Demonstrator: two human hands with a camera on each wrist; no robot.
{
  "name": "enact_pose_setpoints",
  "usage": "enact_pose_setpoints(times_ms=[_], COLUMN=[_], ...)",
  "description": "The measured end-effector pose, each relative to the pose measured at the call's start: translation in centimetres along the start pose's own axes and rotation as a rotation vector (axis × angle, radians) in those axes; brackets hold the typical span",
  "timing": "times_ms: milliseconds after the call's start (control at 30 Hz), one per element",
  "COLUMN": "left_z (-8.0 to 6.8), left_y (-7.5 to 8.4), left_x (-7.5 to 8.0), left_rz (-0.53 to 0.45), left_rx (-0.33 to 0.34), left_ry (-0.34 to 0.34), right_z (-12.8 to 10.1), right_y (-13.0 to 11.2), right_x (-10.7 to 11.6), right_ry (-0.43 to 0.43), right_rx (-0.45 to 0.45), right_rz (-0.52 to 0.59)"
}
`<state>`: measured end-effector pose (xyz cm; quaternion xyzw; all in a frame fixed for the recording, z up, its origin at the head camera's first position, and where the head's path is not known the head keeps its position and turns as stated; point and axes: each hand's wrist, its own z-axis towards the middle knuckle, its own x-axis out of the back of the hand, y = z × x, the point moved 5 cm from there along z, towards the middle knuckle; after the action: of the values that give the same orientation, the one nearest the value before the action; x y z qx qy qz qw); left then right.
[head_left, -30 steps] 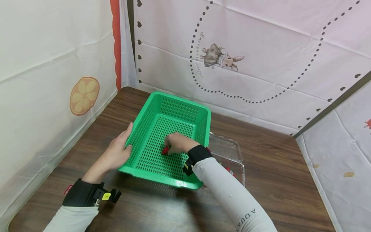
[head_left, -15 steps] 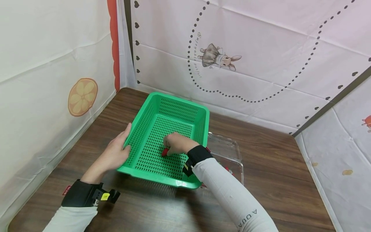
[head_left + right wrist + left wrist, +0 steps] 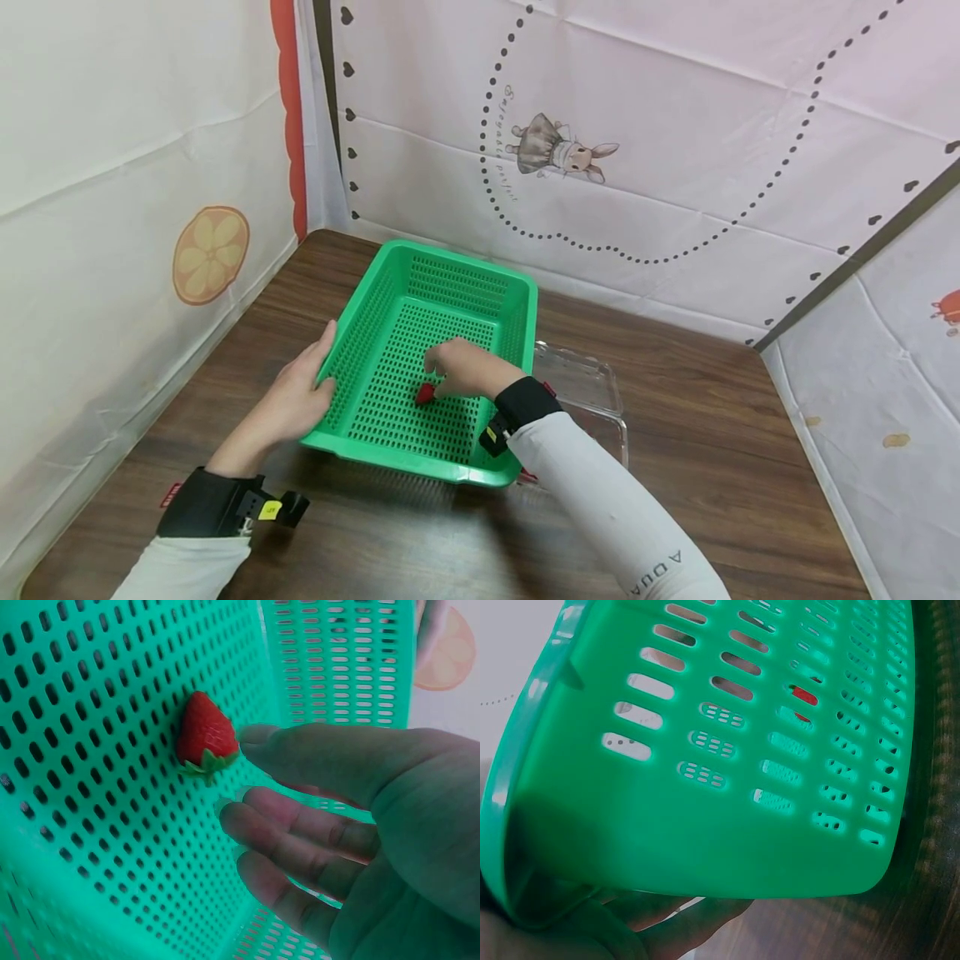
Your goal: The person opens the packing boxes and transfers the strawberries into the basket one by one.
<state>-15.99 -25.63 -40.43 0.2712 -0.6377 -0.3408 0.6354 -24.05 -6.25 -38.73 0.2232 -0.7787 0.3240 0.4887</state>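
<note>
A red strawberry (image 3: 424, 395) with green leaves lies on the floor of a green perforated basket (image 3: 405, 465). My right hand (image 3: 465, 371) hovers over the basket floor beside it. In the right wrist view the thumb tip is close to the strawberry (image 3: 206, 731), while the other fingers are loosely bent with nothing between them. Whether the thumb still touches the fruit is hard to tell. My left hand (image 3: 300, 392) grips the basket's left rim, thumb at the rim and fingers along the outer side; in the left wrist view its fingers are partly hidden behind the basket wall.
A clear plastic clamshell box (image 3: 577, 379) lies open right of the basket, partly covered by my right forearm; a bit of red shows near its front. The brown wooden table (image 3: 697, 433) is bordered by white printed cloth walls (image 3: 660, 150).
My right hand has loosened its fingers from the strawberry, which now lies on the basket floor. The left hand keeps its place on the rim. The head view has shifted slightly.
</note>
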Motion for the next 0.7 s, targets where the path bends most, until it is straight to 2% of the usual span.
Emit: enact_pose_setpoints(times_ms=[100,333,500,700], left_z=[0.0,0.0,0.0,0.1], left_y=[0.0,0.2,0.2,0.2], left_x=[-0.1,-0.2,-0.3,-0.1], left_rz=[-0.006,-0.02,-0.014,-0.019], left_rx=[0.004,0.008,0.009,0.007], left_ry=[-0.009,-0.023,-0.026,-0.03], right_z=[-0.7,-2.6,-4.3,-5.7], right_y=[0.0,0.3,0.7,0.5], right_x=[0.5,1.7,2.3,2.6], right_ry=[0.032,0.093,0.13,0.134], right_rx=[0.019,0.079,0.08,0.083], right_rz=[0.002,0.088,0.121,0.13])
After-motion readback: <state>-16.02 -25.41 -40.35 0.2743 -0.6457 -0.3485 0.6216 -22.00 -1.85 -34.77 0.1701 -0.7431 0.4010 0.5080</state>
